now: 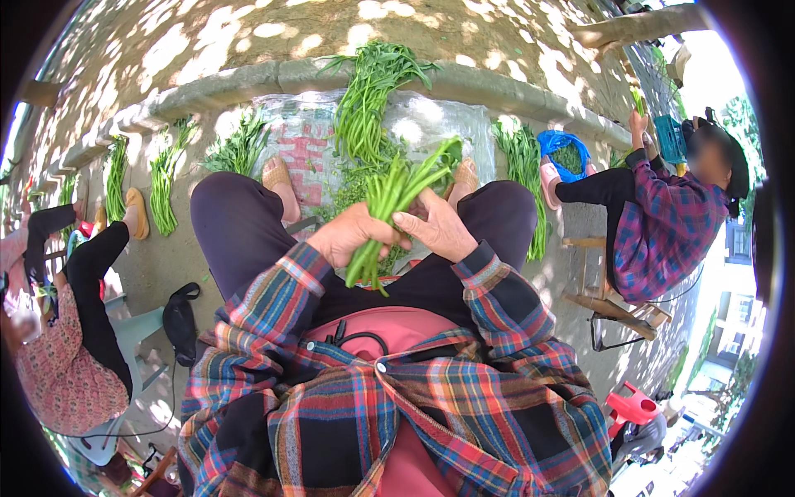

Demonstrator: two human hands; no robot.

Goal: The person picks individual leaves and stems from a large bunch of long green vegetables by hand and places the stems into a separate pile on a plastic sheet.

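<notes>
A bunch of long green leafy stems [397, 195] is held slantwise above my lap, its cut ends toward me and its tips pointing up and right. My left hand [356, 234] is closed round the lower part of the bunch. Against its right side lies my right hand [436, 228], with the thumb and fingers bent at the stems; part of its grip is hidden. Beyond, a larger heap of the same greens [370, 99] lies on a pale plastic sheet [302, 124], with loose leaves scattered between my feet.
More bundles of greens [240, 145] lie along the low stone curb [240, 83], left and right. A blue bag [566, 156] holds greens at the right. One person [671, 224] sits on a wooden stool at the right, another [74, 348] on a chair at the left.
</notes>
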